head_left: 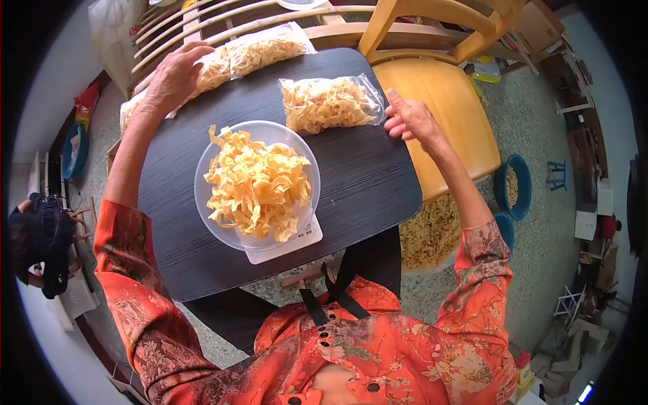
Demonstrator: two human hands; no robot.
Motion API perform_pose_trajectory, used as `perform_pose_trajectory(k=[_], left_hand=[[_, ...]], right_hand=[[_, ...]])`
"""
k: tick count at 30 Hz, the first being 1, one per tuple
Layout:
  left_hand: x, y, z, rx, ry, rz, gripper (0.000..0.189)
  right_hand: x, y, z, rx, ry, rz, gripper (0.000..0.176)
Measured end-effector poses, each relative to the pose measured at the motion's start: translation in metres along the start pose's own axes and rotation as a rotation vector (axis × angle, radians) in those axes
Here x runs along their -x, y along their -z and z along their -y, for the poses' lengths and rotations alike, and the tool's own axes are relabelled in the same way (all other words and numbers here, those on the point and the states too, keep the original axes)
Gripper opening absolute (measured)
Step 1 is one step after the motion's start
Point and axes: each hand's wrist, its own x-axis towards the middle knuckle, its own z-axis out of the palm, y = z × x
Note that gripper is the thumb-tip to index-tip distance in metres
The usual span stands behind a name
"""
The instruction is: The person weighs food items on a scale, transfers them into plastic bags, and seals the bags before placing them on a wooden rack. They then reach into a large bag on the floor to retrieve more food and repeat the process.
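My left hand (177, 75) is closed around part of a clear bag of dried strips (212, 73) at the table's far left edge. Another filled bag (266, 50) lies end to end with it. My right hand (413, 121) is just off the table's right edge, thumb and fingers apart, with nothing visible in it. Close to those fingertips lies a separate clear bag of pale yellow strips (331, 102). Between my arms, a translucent plastic bowl (202, 196) heaped with curly dried strips (256, 182) rests on a white scale (287, 248).
The dark table (364, 182) is in front of my body. A wooden chair (442, 115) adjoins its right side, and a slatted bamboo seat (250, 23) is behind it. Loose pieces (435, 233) fill a container below. Blue tubs (518, 185) stand on the floor.
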Motion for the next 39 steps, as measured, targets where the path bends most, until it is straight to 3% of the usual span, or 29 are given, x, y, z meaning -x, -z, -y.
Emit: perform_pose_trajectory(k=[3, 5, 7, 9, 10, 11, 14, 15, 17, 23, 25, 27, 29, 30, 35, 39], left_hand=[[-0.026, 0.008, -0.036, 0.263, -0.122, -0.002, 0.022], [-0.049, 0.029, -0.083, 0.564, 0.075, 0.276, 0.028], [-0.069, 0.026, -0.11, 0.664, -0.002, 0.396, 0.039], [-0.089, -0.003, -0.12, 0.679, -0.063, 0.433, 0.048], [-0.097, -0.007, -0.129, 0.661, -0.036, 0.493, 0.055], [-0.103, -0.011, -0.137, 0.64, -0.017, 0.543, 0.063], [-0.114, -0.021, -0.151, 0.647, -0.006, 0.573, 0.071], [-0.115, -0.024, -0.153, 0.661, -0.008, 0.596, 0.076], [-0.117, -0.022, -0.153, 0.672, -0.007, 0.619, 0.081], [-0.112, 0.007, -0.153, 0.923, -0.108, 0.659, 0.101], [-0.11, 0.016, -0.151, 0.881, -0.185, 0.516, 0.105], [-0.106, 0.022, -0.148, 0.908, -0.169, 0.471, 0.101], [-0.105, 0.023, -0.144, 0.686, -0.229, 0.247, 0.091], [-0.1, 0.03, -0.151, 0.616, -0.243, 0.138, 0.078], [-0.095, 0.043, -0.159, 0.672, -0.28, 0.126, 0.06], [-0.086, 0.033, -0.161, 0.775, -0.187, 0.089, 0.05]], right_hand=[[0.01, -0.008, -0.001, -0.185, -0.076, 0.092, 0.084], [0.016, -0.012, 0.003, -0.298, -0.073, 0.193, 0.083], [0.016, -0.016, 0.004, -0.357, -0.054, 0.203, 0.076], [0.017, -0.027, 0.004, -0.369, 0.029, 0.079, 0.057], [0.025, -0.029, 0.018, -0.428, -0.006, 0.039, 0.038], [0.021, -0.032, 0.016, -0.428, 0.001, 0.036, 0.038], [0.012, -0.04, 0.01, -0.591, 0.175, -0.024, 0.022], [0.009, -0.043, 0.01, -0.596, 0.177, -0.024, 0.022], [0.004, -0.046, 0.012, -0.599, 0.409, -0.086, 0.021], [0.014, -0.029, 0.06, -0.458, 0.636, -0.031, 0.016], [0.011, -0.024, 0.071, -0.368, 0.797, -0.064, 0.018], [0.012, -0.02, 0.079, -0.332, 0.854, -0.07, 0.02], [0.017, -0.019, 0.088, -0.247, 0.895, -0.141, 0.023], [0.025, -0.017, 0.093, -0.213, 0.881, -0.128, 0.024], [0.033, -0.015, 0.101, -0.283, 0.898, -0.163, 0.021], [0.033, -0.012, 0.092, -0.322, 0.866, -0.188, 0.019]])
